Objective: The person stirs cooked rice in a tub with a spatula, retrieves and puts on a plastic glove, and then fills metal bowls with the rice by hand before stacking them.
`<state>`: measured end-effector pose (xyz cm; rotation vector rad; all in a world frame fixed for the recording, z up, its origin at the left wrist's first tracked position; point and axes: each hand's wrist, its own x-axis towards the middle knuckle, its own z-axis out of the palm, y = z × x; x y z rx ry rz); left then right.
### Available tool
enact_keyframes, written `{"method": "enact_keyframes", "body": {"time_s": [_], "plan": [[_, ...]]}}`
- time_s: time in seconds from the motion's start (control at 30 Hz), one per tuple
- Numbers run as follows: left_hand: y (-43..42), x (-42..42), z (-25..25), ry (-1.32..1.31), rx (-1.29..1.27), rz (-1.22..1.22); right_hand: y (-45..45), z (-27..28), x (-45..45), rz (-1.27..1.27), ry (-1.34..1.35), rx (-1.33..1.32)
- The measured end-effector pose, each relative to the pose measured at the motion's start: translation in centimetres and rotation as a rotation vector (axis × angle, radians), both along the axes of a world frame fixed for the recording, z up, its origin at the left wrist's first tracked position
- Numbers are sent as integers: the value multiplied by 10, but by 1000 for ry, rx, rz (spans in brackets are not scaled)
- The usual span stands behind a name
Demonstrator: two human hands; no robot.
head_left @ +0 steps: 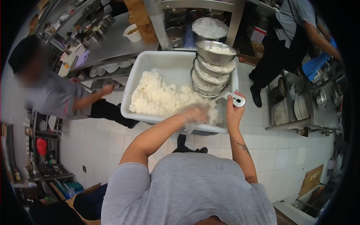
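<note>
My left arm is bent at the elbow, forearm angled inward over the near rim of the tub point(165, 62). My left hand point(195, 113), one of two, wears a clear plastic glove and is down in the cooked rice point(152, 95). It is blurred; I cannot tell whether its fingers are spread or closed on any grains. My right arm reaches forward along the tub's right side, forearm raised. My bare right hand point(234, 114) is at the right rim, fingers wrapped around one white-handled utensil point(236, 100); the handle slants inward, and its far end is hard to make out.

Count: one white tub, with loose rice heaped over its left and near portions. One stack of metal bowls point(215, 56) at the tub's right portion, four at least, rice visible in them; overlap prevents an exact figure. Beyond the tub, one larger metal bowl point(210, 28) with white contents. On the table point(108, 41) at far left, one white container point(132, 35). Two co-workers noted: one at left point(56, 90), one at upper right point(294, 22).
</note>
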<state>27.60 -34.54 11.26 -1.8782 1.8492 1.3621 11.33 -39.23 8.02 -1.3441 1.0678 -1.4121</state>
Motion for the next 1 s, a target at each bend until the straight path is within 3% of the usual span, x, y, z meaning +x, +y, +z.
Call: {"method": "enact_keyframes", "body": {"time_s": [0.13,0.23,0.3,0.37,0.4,0.47,0.57,0.63,0.67,0.77,0.87,0.93,1.0], "plan": [[-2,-24,29,62,33,-116,4,5,0,5,-32,24],[0,17,19,94,-307,-145,5,9,-4,-13,3,79],[-14,74,17,49,-307,-37,4,8,-3,-35,6,86],[-36,149,5,-257,-350,153,3,11,-1,-60,13,92],[-45,181,11,-396,-232,199,4,14,1,-75,16,100],[-51,250,-31,-477,-311,308,5,20,5,-112,31,94],[-39,276,-74,-356,-574,357,3,19,6,-164,26,84],[-54,288,-83,-233,-314,379,2,14,2,-182,-27,122],[-59,289,-89,-169,-189,397,3,17,1,-176,-57,148],[-49,249,-53,-62,-171,171,3,21,-1,-206,-100,180],[-46,221,-58,386,-30,213,4,24,3,-210,-96,130],[-31,161,-3,120,-107,90,3,20,1,-199,-100,107],[-26,118,-21,59,-145,-82,2,19,0,-203,-91,90]]}}
